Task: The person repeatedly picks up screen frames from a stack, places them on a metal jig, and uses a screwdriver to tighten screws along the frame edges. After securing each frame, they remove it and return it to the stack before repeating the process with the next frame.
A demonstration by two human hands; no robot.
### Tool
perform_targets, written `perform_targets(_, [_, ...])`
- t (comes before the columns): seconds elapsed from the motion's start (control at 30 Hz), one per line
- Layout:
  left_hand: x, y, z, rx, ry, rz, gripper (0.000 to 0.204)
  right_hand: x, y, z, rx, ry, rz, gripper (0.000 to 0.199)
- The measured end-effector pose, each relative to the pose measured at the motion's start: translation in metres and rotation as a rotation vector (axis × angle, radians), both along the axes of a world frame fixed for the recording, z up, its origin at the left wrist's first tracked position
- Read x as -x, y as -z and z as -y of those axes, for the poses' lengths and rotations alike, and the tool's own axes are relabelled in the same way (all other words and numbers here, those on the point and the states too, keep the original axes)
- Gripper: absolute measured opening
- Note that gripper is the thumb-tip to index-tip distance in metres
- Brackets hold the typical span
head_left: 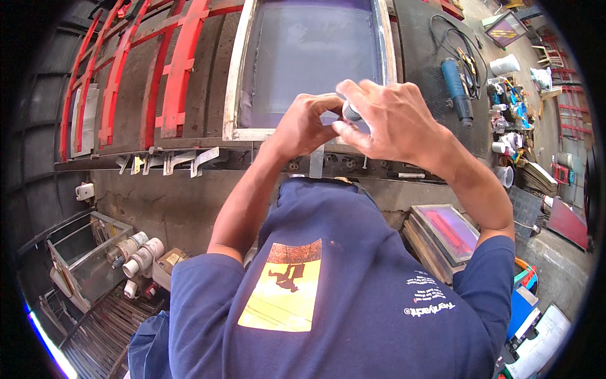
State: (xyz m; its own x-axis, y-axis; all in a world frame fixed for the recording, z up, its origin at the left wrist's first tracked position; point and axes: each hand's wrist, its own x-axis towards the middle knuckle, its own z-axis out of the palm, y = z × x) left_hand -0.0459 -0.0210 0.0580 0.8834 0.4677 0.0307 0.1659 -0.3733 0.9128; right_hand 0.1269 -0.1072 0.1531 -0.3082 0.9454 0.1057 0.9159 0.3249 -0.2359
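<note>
Both my hands are raised close together over the near edge of a pale wooden screen frame (231, 101) with greyish-violet mesh (303, 57). My right hand (394, 120) is closed round a small grey ribbed cylinder (351, 112), whose kind I cannot make out. Beside it, my left hand (306, 123) has thumb and fingers curled into a ring, its tips near the cylinder. Whatever those fingers hold is mostly hidden. Below the hands, a flat metal strip (317, 163) hangs at the table's edge.
A blue heat gun (456, 88) with a black cord lies on the dark board to the right. Red slatted racks (180, 69) stand at the left. Metal brackets (196, 161) line the table edge. Stained buckets (144, 256) sit lower left; stacked screen frames (442, 234) lean lower right.
</note>
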Motion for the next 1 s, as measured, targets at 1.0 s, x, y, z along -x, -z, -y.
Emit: perform_targets(1.0, [0.034, 0.091, 0.116, 0.538, -0.501, -0.266, 0.022, -0.106, 0.05, 0.083, 0.481, 0.22, -0.475, 0.033])
